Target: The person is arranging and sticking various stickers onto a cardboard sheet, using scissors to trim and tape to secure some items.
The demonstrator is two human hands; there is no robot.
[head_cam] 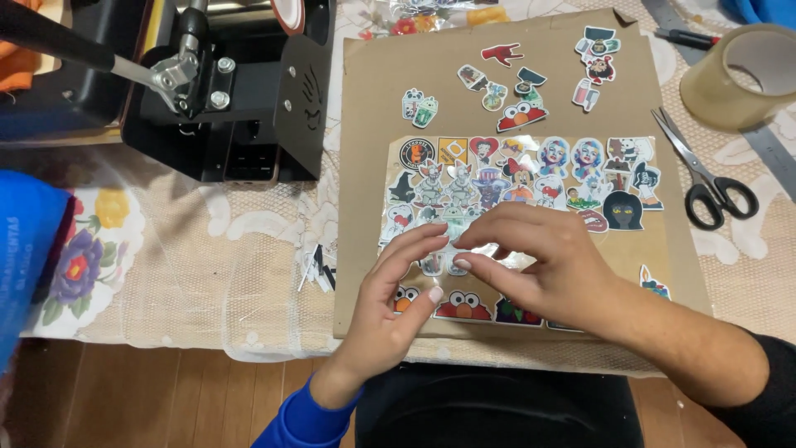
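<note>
A brown cardboard sheet (365, 166) lies on the table with a clear film (531, 178) covered in several colourful cartoon stickers. My left hand (394, 303) and my right hand (543, 257) meet over the film's near half, fingertips pinching a small glossy sticker (473, 241) between them. Loose stickers (521, 116) lie scattered on the far part of the cardboard. More stickers (464, 307) peek out under my hands at the near edge.
A black heat press machine (232, 91) stands at the far left. Black-handled scissors (705, 178), a roll of clear tape (746, 75) and a metal ruler (775, 153) lie at the right. A blue object (25, 249) sits at the left edge on the floral tablecloth (166, 257).
</note>
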